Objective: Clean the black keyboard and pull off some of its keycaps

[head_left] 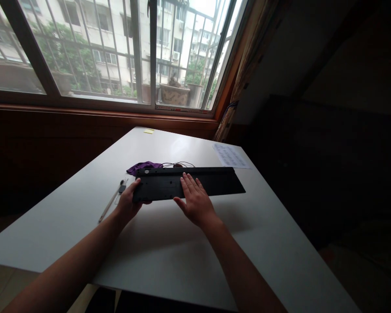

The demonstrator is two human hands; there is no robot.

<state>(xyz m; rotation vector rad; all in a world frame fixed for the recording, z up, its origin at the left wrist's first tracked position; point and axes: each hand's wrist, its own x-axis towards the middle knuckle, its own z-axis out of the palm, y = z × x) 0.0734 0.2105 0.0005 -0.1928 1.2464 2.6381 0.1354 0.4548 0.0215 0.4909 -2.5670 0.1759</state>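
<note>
Far left, at nine o'clock from the keyboard [189, 183]: a thin pen-like stick [108, 205] lying diagonal on the white bench [169, 256], with a small dark clip-like piece [121, 188] just beside its upper end, too small to tell more. Both apart from the hands, probably parked within easy reach.

Next, the left hand [129, 203], wrapped round the keyboard's left end: thumb on top, fingers [146, 201] curled under the near corner, closed on it. Probably gripped at the end to keep the long body from sliding; whether that end is raised off the bench, cannot tell.

At eleven o'clock, a purple cloth [143, 167] bunched against the far edge; at twelve, a thin cable [179, 164] looping behind, seemingly the keyboard's own lead kept out of the way.

Middle of the bench: the keyboard itself, black, lying lengthwise, smooth underside up, no keys showing.

Then the right hand [195, 201], laid flat on that underside near its middle, fingers [190, 182] spread wide, grasping nothing, seemingly pressing down to steady.

At one o'clock, a printed sheet [230, 155] flat near the far right corner, clear of both hands. Farther back at twelve, a yellow note [148, 131] near the window sill.
</note>
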